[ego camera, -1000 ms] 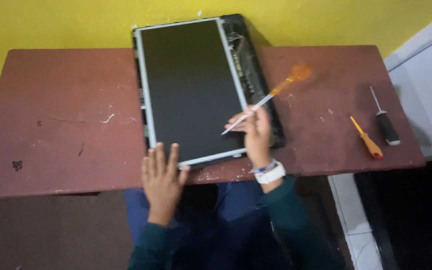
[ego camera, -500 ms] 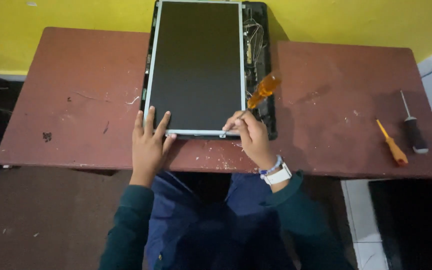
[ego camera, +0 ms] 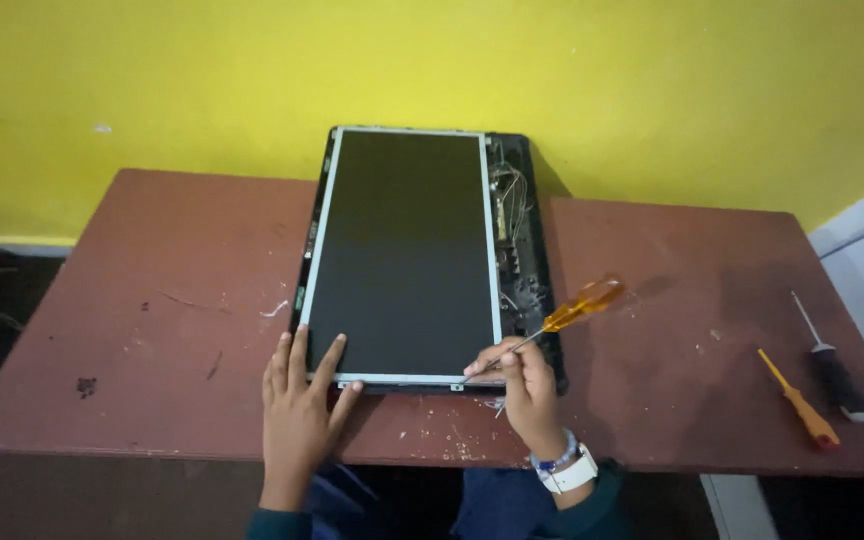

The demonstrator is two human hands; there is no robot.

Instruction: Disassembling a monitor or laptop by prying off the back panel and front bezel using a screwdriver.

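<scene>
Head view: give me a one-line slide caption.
Left hand steadies a bare display panel while the right hand works an orange-handled screwdriver at its corner.

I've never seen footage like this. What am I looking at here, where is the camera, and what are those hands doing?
The camera sits on a person's head and looks down, so you see that person's own two bare hands. In front lies a worn reddish-brown table against a yellow wall. On it rests a flat dark screen panel with a thin silver frame, lying in a black casing with exposed wires along its right side. The left hand presses flat on the panel's near corner. The right hand, with a white watch at the wrist, holds an orange-handled screwdriver in its grip, tip at the panel's near right corner. Two more screwdrivers, one orange and one black, lie unused at the far right.
</scene>
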